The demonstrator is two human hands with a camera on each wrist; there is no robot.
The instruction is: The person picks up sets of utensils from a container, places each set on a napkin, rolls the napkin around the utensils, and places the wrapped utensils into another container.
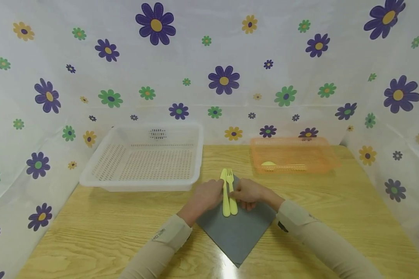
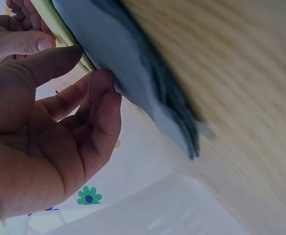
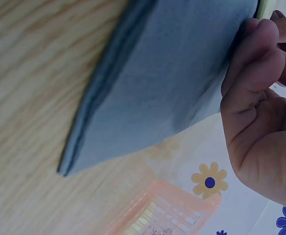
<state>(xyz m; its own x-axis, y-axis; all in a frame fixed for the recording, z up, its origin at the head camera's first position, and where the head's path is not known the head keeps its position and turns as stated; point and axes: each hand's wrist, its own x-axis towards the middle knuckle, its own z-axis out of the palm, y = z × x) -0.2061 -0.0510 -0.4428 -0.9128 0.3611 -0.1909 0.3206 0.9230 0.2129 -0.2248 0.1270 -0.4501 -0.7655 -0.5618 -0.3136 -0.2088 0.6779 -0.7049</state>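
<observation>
a pale yellow knife (image 1: 225,207) and a matching fork (image 1: 233,207) lie side by side on a folded grey cloth (image 1: 235,238), near its far corner, blade and tines away from the person and handle ends towards them; they run roughly along the cloth's diagonal, which probably gives both their full length some backing. the left hand (image 1: 208,195) comes in from the knife's side, its fingers bent and its thumb and forefinger closed to a small gap, seeming to pinch the knife's edge. the right hand (image 1: 250,192) mirrors it, thumb along the fork's handle and other fingers curled beneath, so it appears to hold the fork; one hand on each flank likely keeps the pair close and parallel. the cloth sits corner-on to the person, its stacked layers showing at the edge in both wrist views, and rests on a wooden table (image 1: 300,221). beyond it to the left stands a white basket (image 1: 143,183), and to the right a lower orange basket (image 1: 322,164) with another yellow piece (image 1: 268,164) inside, perhaps a spoon; both are set back, presumably to leave the forearms room. a flower-printed curtain (image 1: 192,66) rises behind.
</observation>
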